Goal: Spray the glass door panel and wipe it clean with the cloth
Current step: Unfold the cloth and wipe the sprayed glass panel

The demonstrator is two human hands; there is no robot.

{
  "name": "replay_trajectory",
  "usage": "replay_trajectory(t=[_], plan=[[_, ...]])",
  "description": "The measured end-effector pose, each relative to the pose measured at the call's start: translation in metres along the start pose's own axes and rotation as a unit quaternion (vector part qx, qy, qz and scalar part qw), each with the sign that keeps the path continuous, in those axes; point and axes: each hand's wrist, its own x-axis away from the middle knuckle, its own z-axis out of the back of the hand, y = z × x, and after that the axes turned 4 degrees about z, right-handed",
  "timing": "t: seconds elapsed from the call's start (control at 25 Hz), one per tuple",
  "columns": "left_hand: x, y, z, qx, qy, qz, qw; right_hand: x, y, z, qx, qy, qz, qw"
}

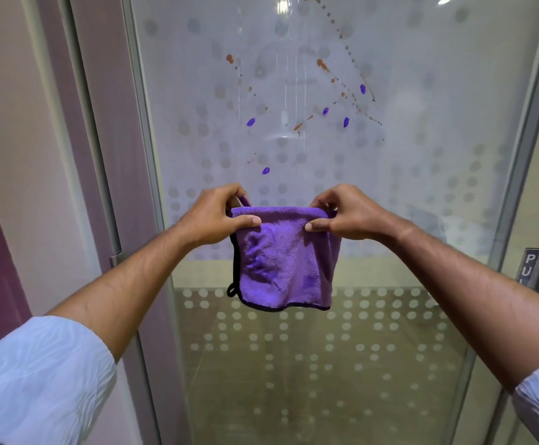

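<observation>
A frosted glass door panel [406, 130] with a dot pattern fills the view ahead. Brown and purple stains [326, 91] and thin wet streaks mark its upper middle. In front of it hangs a folded purple cloth [284, 264] with a black edge. My left hand [217, 216] pinches its top left corner and my right hand [345, 213] pinches its top right corner, holding it spread between them below the stains. No spray bottle is in view.
A metal door frame [146, 155] runs down the left of the glass, with a mauve wall [21, 155] beyond it. On the right frame is a small sign [530, 264] reading "PU". The lower glass is clear with dots.
</observation>
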Motion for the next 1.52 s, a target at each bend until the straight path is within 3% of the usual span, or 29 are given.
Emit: replay_trajectory(t=[0.24,0.64,1.52], plan=[[-0.011,0.013,0.025,-0.05,0.023,-0.015,0.998,-0.015,-0.007,0.027,0.022,0.025,0.009,0.999],[-0.047,0.042,0.076,-0.064,0.176,-0.009,0.982,-0.061,-0.035,0.074,0.0,0.155,0.072,0.985],[-0.2,0.043,0.192,0.03,0.308,-0.108,0.945,-0.212,-0.112,0.117,0.1,0.441,0.026,0.891]])
